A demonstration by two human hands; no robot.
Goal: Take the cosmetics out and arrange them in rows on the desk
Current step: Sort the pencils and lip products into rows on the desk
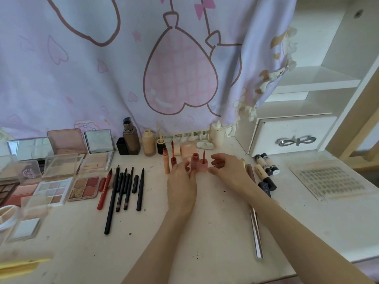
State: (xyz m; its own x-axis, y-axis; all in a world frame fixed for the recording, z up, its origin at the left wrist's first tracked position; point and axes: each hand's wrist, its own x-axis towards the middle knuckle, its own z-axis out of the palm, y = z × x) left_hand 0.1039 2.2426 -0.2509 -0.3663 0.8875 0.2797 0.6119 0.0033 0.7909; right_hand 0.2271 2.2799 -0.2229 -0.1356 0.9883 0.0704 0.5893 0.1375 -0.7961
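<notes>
I'm nudging the pink lip-gloss bottles [198, 163] into line — left hand [181, 177] fingers pinching one; right hand [227, 169] hovering beside, fingers loosely spread — extending the row.

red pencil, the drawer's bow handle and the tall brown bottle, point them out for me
red pencil [104, 191], head view, middle of its barrel
bow handle [295, 141], head view, knot at the centre of the bow
brown bottle [131, 141], head view, front of its body below the cap
</notes>
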